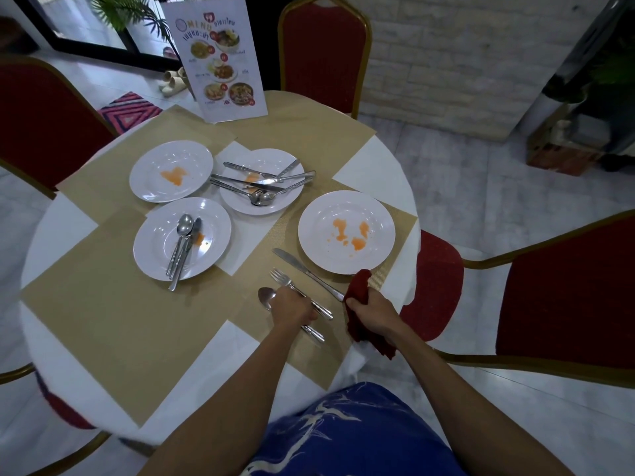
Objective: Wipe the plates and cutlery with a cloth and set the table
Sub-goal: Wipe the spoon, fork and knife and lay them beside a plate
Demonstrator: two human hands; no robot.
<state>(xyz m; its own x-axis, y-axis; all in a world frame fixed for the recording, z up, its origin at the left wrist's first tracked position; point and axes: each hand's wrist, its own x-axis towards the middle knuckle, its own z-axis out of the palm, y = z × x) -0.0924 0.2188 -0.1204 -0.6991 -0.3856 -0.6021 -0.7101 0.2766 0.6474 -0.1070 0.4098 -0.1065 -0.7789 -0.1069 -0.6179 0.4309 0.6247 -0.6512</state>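
Several white plates with orange smears sit on beige placemats. The nearest one, a smeared plate (346, 231), lies at the right with a knife (305, 273) beside it. My left hand (293, 309) grips a fork (281, 277) and a spoon (266, 297) by their handles, low over the placemat. My right hand (371, 312) holds a dark red cloth (359, 293) just right of the knife's handle. A plate with two spoons (182, 238), a plate heaped with cutlery (263, 182) and a bare smeared plate (171, 171) lie further left.
The round table (62, 221) has a white cloth under the placemats. A standing menu card (223, 63) is at the far edge. Red chairs (324, 53) ring the table, one close at the right (567, 290).
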